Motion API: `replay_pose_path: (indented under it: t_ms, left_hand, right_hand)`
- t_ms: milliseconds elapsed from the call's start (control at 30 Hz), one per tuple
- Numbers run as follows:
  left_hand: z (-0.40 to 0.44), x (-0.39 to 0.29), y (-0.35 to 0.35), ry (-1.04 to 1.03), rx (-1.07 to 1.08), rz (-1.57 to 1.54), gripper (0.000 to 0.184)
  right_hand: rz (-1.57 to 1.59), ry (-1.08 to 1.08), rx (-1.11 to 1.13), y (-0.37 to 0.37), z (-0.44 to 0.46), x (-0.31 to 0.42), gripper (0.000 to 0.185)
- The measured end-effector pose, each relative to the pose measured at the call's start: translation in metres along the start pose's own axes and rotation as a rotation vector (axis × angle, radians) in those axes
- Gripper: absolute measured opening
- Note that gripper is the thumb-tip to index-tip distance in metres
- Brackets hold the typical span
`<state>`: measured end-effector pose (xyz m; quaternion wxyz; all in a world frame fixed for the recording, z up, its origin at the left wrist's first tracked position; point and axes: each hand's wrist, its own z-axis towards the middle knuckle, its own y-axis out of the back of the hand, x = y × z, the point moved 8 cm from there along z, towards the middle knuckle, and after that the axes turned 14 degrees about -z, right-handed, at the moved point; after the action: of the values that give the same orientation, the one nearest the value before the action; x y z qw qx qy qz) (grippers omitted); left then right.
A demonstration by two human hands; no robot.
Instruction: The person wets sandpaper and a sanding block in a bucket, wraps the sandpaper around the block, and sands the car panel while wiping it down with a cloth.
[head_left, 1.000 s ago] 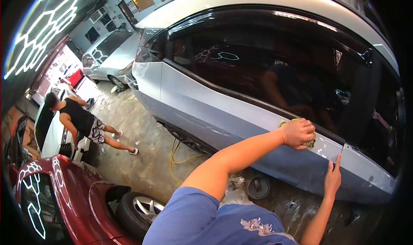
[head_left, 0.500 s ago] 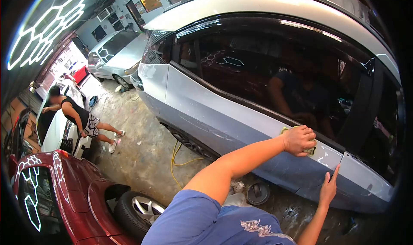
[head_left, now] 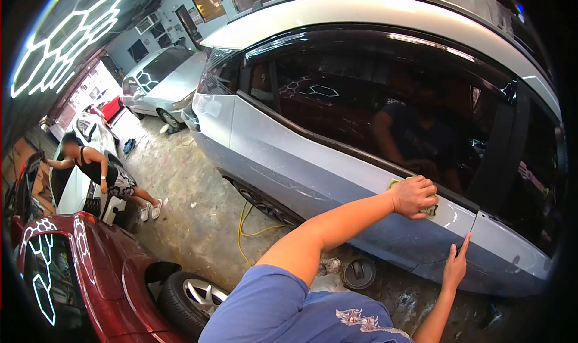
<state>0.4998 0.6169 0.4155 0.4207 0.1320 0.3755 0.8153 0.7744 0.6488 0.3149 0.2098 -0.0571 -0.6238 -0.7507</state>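
Observation:
My left hand [head_left: 414,197] is closed over a crumpled yellow-green cloth [head_left: 430,212], pressing it on the light door panel of the silver-grey car [head_left: 301,156] just below the window. Only the cloth's edges show around my fingers. Lower and to the right, my right hand [head_left: 456,267] rests with fingers stretched out against the same door, near the vertical door gap. Nothing shows in it. Pale scuffs and spots mark the paint beside the cloth. The dark side window [head_left: 385,108] reflects a person in a dark shirt.
A dark red car [head_left: 114,271] stands close behind on the left. A yellow hose [head_left: 241,228] runs over the stained floor, and a dark round container [head_left: 359,274] sits below the door. Another person [head_left: 96,168] stands by a white car; a silver car [head_left: 162,81] is farther back.
My left hand and the cloth have shifted slightly left along the panel. My right hand has moved slightly left and down. The other person has turned and stretched an arm out to the left.

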Motion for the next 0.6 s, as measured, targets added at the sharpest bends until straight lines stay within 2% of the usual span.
replay_pose_path:
  t_ms: [600]
  left_hand:
    - [0.0007,-0.0003,-0.0006,0.005,0.006,0.027,0.051]
  right_hand:
    - [0.018,-0.007,0.038,-0.0026,-0.0045,-0.0003,0.061]
